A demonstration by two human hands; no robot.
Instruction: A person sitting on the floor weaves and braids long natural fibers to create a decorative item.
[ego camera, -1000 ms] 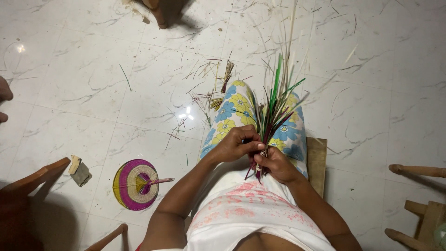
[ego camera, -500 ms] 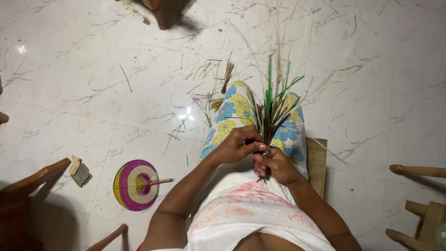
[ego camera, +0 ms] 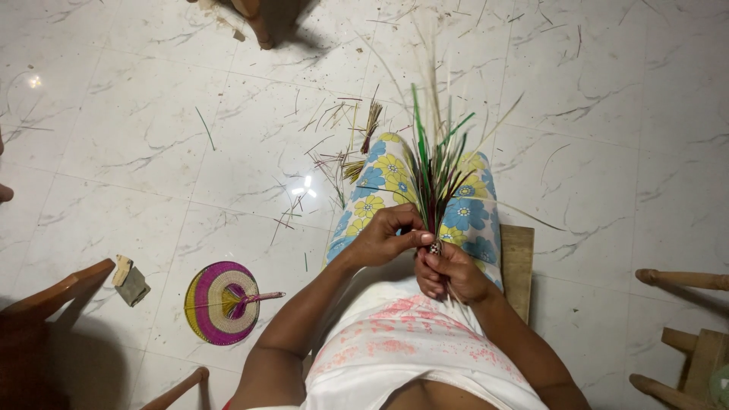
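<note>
No vessel of any kind appeared, and the only gathered material was the bundle of coloured straws [ego camera: 437, 178], green, dark red and pale, that rose in a spray above the two hands over the person's flowered lap; its lower ends were hidden inside the fists, and its pale tips blurred against the white marble floor [ego camera: 152, 137], so the number of strands could not be made out; the left hand [ego camera: 386, 237] was curled shut around the bundle from the left side, thumb and fingertips pinching the stems at the base; the right hand [ego camera: 448, 272], just below and touching it, was clenched on the same stems with a small bound section showing between the two; whether that binding was thread or straw was too small to tell; far to the left of the grip and lower down lay a round woven fan [ego camera: 220, 301] in purple, pink and yellow, flat on the floor; beyond the grip, loose straw scraps [ego camera: 345, 140] were scattered; a wooden seat edge [ego camera: 518, 262] showed just right of the hands.
</note>
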